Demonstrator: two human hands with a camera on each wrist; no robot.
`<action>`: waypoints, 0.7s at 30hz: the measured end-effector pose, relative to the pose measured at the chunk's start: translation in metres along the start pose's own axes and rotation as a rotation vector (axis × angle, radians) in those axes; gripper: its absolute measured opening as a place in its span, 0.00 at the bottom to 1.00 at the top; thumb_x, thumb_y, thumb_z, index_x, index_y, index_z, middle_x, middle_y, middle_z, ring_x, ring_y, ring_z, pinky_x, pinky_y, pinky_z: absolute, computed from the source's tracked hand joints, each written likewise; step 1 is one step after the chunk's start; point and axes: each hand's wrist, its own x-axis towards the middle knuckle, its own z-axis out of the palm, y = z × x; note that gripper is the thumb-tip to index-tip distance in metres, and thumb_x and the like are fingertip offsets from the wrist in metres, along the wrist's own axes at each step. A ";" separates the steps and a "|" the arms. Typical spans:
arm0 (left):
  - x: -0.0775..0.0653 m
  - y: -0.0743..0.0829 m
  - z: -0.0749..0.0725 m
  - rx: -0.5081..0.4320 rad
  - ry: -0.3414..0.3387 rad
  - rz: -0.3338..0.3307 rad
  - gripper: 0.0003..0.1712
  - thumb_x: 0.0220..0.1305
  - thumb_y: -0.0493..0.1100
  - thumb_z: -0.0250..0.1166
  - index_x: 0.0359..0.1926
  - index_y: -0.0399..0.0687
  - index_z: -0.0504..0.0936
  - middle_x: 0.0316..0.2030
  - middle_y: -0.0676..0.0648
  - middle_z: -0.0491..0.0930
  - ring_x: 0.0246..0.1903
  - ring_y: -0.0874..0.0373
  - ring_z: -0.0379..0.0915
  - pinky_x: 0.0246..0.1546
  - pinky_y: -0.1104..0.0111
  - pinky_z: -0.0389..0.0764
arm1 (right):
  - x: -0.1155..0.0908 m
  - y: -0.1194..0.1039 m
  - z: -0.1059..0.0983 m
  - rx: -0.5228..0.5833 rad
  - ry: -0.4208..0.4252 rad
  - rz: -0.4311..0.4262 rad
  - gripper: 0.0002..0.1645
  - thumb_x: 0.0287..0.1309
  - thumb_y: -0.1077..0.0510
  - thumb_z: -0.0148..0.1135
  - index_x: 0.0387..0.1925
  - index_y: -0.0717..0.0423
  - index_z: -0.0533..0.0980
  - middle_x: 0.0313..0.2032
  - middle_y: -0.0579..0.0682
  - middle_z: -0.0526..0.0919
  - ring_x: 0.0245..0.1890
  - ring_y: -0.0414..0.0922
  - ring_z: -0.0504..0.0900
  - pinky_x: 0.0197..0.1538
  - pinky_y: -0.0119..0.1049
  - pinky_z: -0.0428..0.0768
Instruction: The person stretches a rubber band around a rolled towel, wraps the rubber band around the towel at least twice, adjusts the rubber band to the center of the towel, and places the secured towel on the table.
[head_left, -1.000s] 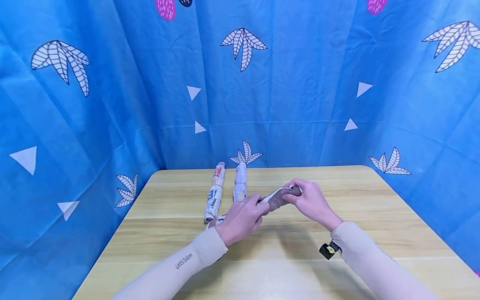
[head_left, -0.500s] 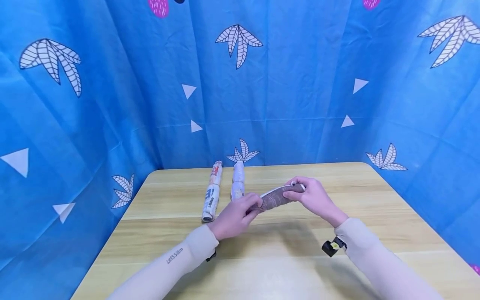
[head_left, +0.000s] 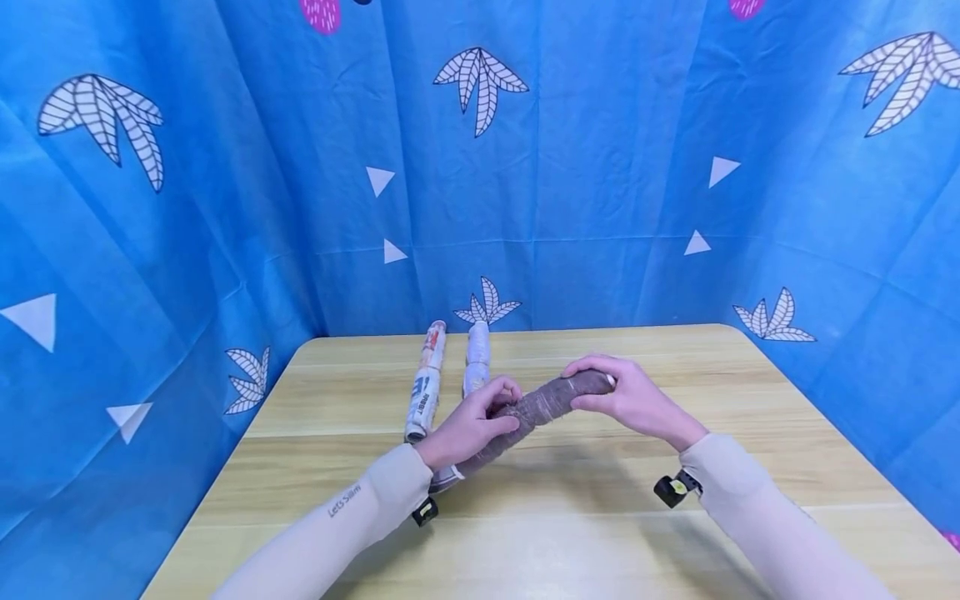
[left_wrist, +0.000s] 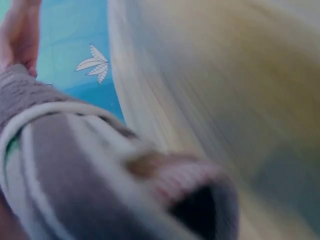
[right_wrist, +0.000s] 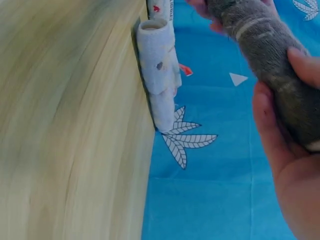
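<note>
A long roll of brown fuzzy cloth (head_left: 551,402), like a rolled-up towel with pale stripes, slants above the table between both hands. My left hand (head_left: 474,427) grips it around the middle, fingers over the far side and thumb nearer. Its upper right end is in my right hand (head_left: 636,402), with thumb and fingers curled around it. The lower end sticks out under the left wrist. In the left wrist view that end of the brown roll (left_wrist: 75,170) shows pale edging and a dark hollow opening. The right wrist view shows the brown roll (right_wrist: 265,50) close up.
Two more cloth rolls lie lengthwise at the back of the wooden table (head_left: 570,533): a white printed one (head_left: 424,387) and a pale lilac one (head_left: 477,358) to its right. A blue patterned curtain (head_left: 585,167) hangs behind and along both sides.
The roll has turned so its white edge no longer faces up and the brown side shows. My left hand has shifted its grip, and the roll's lower end now shows beneath the left wrist.
</note>
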 end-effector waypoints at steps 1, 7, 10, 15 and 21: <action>-0.001 0.001 0.001 0.083 0.013 0.033 0.13 0.68 0.41 0.64 0.49 0.53 0.71 0.46 0.49 0.81 0.41 0.58 0.77 0.41 0.67 0.78 | 0.000 -0.001 0.000 -0.010 0.021 0.018 0.19 0.56 0.55 0.74 0.50 0.43 0.81 0.47 0.49 0.85 0.39 0.47 0.83 0.39 0.39 0.83; -0.004 -0.001 0.012 0.643 0.114 0.278 0.21 0.63 0.47 0.71 0.54 0.58 0.73 0.49 0.54 0.77 0.39 0.63 0.76 0.36 0.73 0.80 | 0.001 -0.002 0.001 0.003 0.124 0.090 0.14 0.58 0.54 0.73 0.45 0.50 0.83 0.39 0.52 0.87 0.34 0.46 0.85 0.35 0.40 0.85; -0.004 -0.001 0.015 0.754 0.150 0.330 0.23 0.62 0.43 0.70 0.57 0.58 0.74 0.50 0.52 0.77 0.37 0.64 0.77 0.34 0.75 0.81 | 0.002 0.001 0.003 -0.013 0.159 0.085 0.12 0.58 0.55 0.73 0.43 0.52 0.84 0.39 0.52 0.87 0.33 0.45 0.85 0.35 0.39 0.85; -0.003 0.002 0.016 0.834 0.131 0.316 0.24 0.63 0.41 0.69 0.58 0.56 0.75 0.48 0.52 0.78 0.34 0.65 0.75 0.30 0.77 0.77 | 0.002 -0.004 0.008 -0.077 0.203 0.088 0.09 0.57 0.57 0.73 0.40 0.52 0.85 0.39 0.52 0.88 0.33 0.43 0.84 0.34 0.37 0.84; -0.001 0.012 0.017 0.922 0.020 0.249 0.17 0.60 0.42 0.70 0.48 0.54 0.76 0.38 0.54 0.76 0.27 0.65 0.69 0.24 0.78 0.71 | 0.004 -0.001 0.016 -0.144 0.195 0.110 0.08 0.53 0.59 0.76 0.37 0.49 0.86 0.35 0.48 0.88 0.31 0.43 0.80 0.32 0.35 0.80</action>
